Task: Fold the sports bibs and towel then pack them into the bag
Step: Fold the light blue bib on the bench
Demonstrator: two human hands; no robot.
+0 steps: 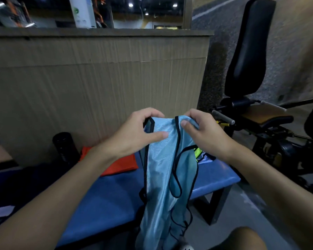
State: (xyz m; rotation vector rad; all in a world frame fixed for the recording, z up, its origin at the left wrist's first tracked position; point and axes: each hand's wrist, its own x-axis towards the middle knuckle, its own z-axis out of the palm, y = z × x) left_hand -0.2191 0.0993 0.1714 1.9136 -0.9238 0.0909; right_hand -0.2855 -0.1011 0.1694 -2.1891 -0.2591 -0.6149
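Blue sports bib (159,170) hangs over blue bench (215,175) | left hand (134,134), right hand (202,131) each pinch a shoulder strap | risk: slippery mesh slides, fold skews

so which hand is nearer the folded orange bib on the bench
Left. The left hand is just up-right of the folded orange bib; the right hand sits farther right, across the light blue mesh bib.
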